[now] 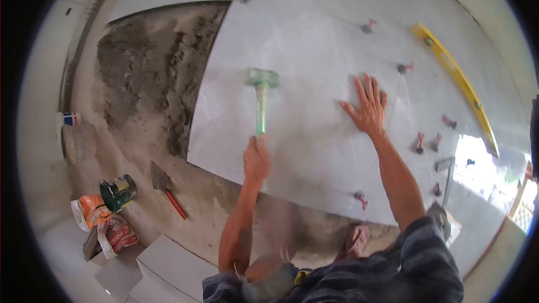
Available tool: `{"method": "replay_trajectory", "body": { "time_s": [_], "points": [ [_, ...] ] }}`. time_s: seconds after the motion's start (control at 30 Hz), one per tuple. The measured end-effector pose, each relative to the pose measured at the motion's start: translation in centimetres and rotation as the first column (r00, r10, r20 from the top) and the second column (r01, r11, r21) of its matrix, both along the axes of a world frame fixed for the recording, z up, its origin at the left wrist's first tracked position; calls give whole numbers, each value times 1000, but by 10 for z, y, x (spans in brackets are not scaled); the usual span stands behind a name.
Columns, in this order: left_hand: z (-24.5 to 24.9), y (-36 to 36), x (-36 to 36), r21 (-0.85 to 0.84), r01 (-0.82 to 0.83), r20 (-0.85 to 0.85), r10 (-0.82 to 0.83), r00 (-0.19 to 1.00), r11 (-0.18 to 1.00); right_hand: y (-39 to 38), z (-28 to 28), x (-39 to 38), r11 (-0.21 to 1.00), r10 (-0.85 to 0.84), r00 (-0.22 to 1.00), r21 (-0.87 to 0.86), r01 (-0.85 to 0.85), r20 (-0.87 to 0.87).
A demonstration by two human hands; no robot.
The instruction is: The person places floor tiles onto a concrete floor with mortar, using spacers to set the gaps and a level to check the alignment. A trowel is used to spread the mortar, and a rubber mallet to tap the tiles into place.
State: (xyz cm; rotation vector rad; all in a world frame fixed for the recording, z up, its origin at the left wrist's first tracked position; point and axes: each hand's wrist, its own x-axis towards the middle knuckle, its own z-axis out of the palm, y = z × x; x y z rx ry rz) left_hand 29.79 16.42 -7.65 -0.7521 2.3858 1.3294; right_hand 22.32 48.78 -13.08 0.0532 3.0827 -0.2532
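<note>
My left hand is wrapped round the handle of a green rubber mallet, whose head is slightly blurred over a large grey floor tile. Palm down, with fingers spread, my right hand lies on the tile's right part, close to the joint with the neighbouring tile. Red tile-levelling clips stand along the joints to the right and front. Left of the tile, dark wet mortar covers a bare patch of floor.
A yellow spirit level lies on the tiles at right. On the left are a trowel with a red handle, a dark green bucket, an orange-white bag and a red bag. Stacked tiles lie at the near left.
</note>
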Motion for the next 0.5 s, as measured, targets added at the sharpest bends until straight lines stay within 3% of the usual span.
{"method": "replay_trajectory", "body": {
  "time_s": [0.03,0.07,0.17,0.23,0.3,0.33,0.5],
  "points": [
    [10,-3,1,36,32,45,-34,998,999,1,-1,-4,1000,-7,1000,21,7,23],
    [6,-8,11,0,74,-14,-74,997,997,5,-9,-5,1000,6,1000,31,-6,20],
    [4,-32,80,-287,41,-291,-128,948,957,21,-17,4,995,101,993,-2,-101,-54],
    [23,-22,80,-205,-142,-279,81,957,968,40,-20,3,966,234,970,124,-226,-59],
    [51,-25,99,21,-386,80,383,920,922,63,-26,9,900,415,906,181,-396,-82],
    [49,-29,112,26,-389,71,387,919,921,75,-20,16,880,430,902,243,-408,-46],
    [69,-39,160,-34,-263,56,265,963,964,105,-20,42,935,327,944,158,-317,-42]
  ]
}}
